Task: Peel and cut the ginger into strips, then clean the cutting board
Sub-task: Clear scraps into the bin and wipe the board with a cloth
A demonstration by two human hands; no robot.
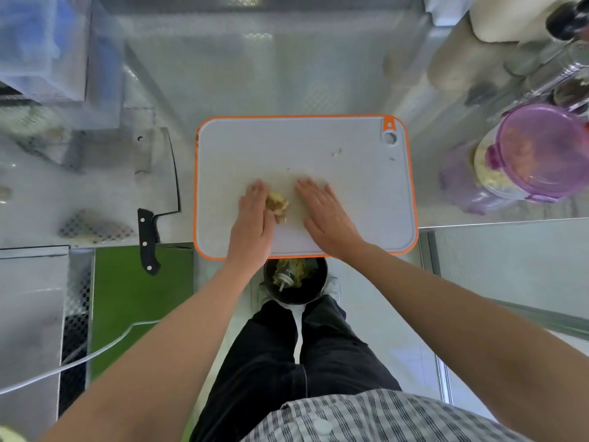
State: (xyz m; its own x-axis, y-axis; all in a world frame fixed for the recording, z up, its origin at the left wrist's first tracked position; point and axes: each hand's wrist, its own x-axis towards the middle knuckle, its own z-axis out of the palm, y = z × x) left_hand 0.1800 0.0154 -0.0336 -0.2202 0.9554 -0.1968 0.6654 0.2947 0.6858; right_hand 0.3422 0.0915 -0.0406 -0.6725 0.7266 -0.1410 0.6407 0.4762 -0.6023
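A grey cutting board (pixel 318 145) with an orange rim lies on the steel counter, its near edge over the counter's front. A small heap of yellowish ginger scraps (pixel 278 205) sits near the board's front left. My left hand (pixel 253 218) lies flat, its fingers straight, its edge against the left side of the heap. My right hand (pixel 325 212) rests flat on the board a short way right of the heap, apart from it. A few tiny scraps (pixel 336 152) lie further back. A cleaver (pixel 159 183) with a black handle lies on the counter left of the board.
A black bin (pixel 294 280) holding scraps stands on the floor just below the board's front edge, between my feet. A purple lidded container (pixel 538 151) with pale food stands at the right. Jars and bottles (pixel 561 74) crowd the back right. A clear box (pixel 41 43) is at the back left.
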